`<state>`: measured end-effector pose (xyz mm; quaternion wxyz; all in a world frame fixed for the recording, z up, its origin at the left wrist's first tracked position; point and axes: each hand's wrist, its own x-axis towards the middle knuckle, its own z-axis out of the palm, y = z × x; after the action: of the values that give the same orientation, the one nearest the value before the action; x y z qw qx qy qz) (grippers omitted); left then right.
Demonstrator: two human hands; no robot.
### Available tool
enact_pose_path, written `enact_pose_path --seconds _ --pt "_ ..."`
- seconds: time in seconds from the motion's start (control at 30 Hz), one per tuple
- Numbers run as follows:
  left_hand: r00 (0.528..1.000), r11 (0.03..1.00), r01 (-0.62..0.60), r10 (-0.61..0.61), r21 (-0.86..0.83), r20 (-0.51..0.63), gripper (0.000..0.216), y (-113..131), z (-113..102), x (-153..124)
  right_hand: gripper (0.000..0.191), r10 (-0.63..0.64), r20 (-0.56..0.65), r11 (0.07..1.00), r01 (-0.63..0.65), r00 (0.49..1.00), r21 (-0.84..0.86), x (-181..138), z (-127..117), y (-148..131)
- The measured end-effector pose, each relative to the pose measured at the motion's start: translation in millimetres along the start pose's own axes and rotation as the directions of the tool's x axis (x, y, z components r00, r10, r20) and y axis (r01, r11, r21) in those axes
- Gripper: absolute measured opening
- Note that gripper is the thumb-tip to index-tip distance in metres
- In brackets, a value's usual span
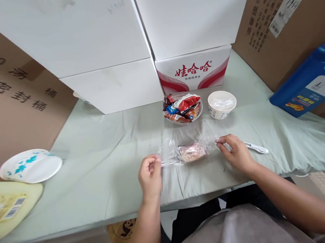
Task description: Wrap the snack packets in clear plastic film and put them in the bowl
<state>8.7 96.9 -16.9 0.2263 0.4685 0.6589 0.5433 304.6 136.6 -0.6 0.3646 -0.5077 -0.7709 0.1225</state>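
Closest to the camera, a grey shirt point(238, 232) fills the bottom of the view, by the front edge of a cloth-covered desk point(92, 182). White cartons point(81, 35) wall off the back; brown cartons point(262, 52) flank both sides, leaving room to move along the front. At far left, a yellow container point(16, 208) sits by the front edge; at right, a blue bottle point(304, 84) is near a brown carton. Beside the container is a patterned bowl point(30, 166), with a wide stretch of cloth between it and the left hand point(150, 177). That hand pinches one end of some clear plastic point(169, 153); the right hand point(236, 153) pinches the other. Just beyond are a dish of wrapped snacks point(183, 108) and a paper cup point(222, 106). Midway between the hands, a pink packet point(192, 151) lies at the plastic, back from the edge; whether it is inside, I cannot tell. Smallest, a slim white tool point(257, 147) lies beside the right hand.
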Motion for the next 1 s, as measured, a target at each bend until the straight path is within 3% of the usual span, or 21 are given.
enact_pose_path --seconds 0.1,0.17,0.2,0.27,0.3,0.37,0.4,0.43,0.47,0.53,0.6,0.73,0.87,1.0 --pt "0.993 0.979 0.044 -0.021 0.201 -0.115 0.014 -12.5 -24.7 -9.9 0.01 -0.008 0.014 0.997 0.007 1.0 0.076 -8.2 -10.5 8.1" --pt "0.974 0.954 -0.041 0.105 0.298 -0.203 0.013 -7.4 -32.2 -17.3 0.011 -0.095 0.024 0.988 0.091 0.995 0.122 -12.2 -16.7 7.0" --pt "0.961 0.941 -0.138 0.202 0.308 -0.187 0.009 -0.7 -32.7 -20.8 0.013 -0.15 0.037 0.979 0.143 0.988 0.145 -13.3 -19.5 4.8" --pt "0.916 0.892 -0.397 0.398 0.217 0.04 0.0 17.8 -27.8 -26.5 0.015 -0.273 0.107 0.949 0.25 0.956 0.192 -13.7 -24.5 -1.5" --pt "0.852 0.852 -0.509 0.477 0.121 0.217 0.004 27.6 -22.9 -28.4 0.017 -0.334 0.162 0.93 0.297 0.929 0.215 -13.4 -27.0 -5.1" --pt "0.652 0.774 -0.632 0.554 -0.032 0.517 0.012 43.3 -10.2 -29.1 0.019 -0.429 0.294 0.896 0.36 0.854 0.261 -13.1 -31.6 -12.2" --pt "0.577 0.742 -0.669 0.555 -0.044 0.599 0.016 48.1 -3.4 -27.7 0.02 -0.455 0.357 0.885 0.369 0.816 0.284 -13.3 -33.9 -15.2" --pt "0.544 0.712 -0.702 0.543 -0.008 0.64 0.02 50.4 2.9 -25.3 0.021 -0.463 0.412 0.882 0.362 0.785 0.302 -14.0 -36.2 -17.8" --pt "0.549 0.684 -0.727 0.521 0.064 0.653 0.026 50.6 8.2 -22.1 0.021 -0.457 0.461 0.886 0.344 0.761 0.309 -14.8 -38.7 -19.8" --pt "0.604 0.63 -0.739 0.46 0.24 0.651 0.039 46.4 14.6 -15.2 0.018 -0.414 0.544 0.909 0.301 0.73 0.287 -16.6 -44.4 -22.9" --pt "0.635 0.589 -0.732 0.411 0.341 0.654 0.044 40.4 15.0 -11.2 0.012 -0.361 0.586 0.932 0.272 0.726 0.238 -16.2 -50.9 -25.9" --pt "0.611 0.584 -0.75 0.43 0.311 0.665 0.013 35.7 7.9 -20.5 0.024 -0.354 0.524 0.935 0.273 0.775 0.227 -2.5 -54.9 -36.8" --pt "0.582 0.608 -0.762 0.491 0.223 0.648 0.017 34.4 6.5 -42.7 0.031 -0.481 0.477 0.877 0.393 0.736 0.278 21.2 -25.6 -46.4" --pt "0.603 0.65 -0.734 0.489 0.198 0.63 0.014 24.7 8.9 -58.2 0.037 -0.46 0.544 0.863 0.496 0.702 0.09 38.1 21.8 -44.3"
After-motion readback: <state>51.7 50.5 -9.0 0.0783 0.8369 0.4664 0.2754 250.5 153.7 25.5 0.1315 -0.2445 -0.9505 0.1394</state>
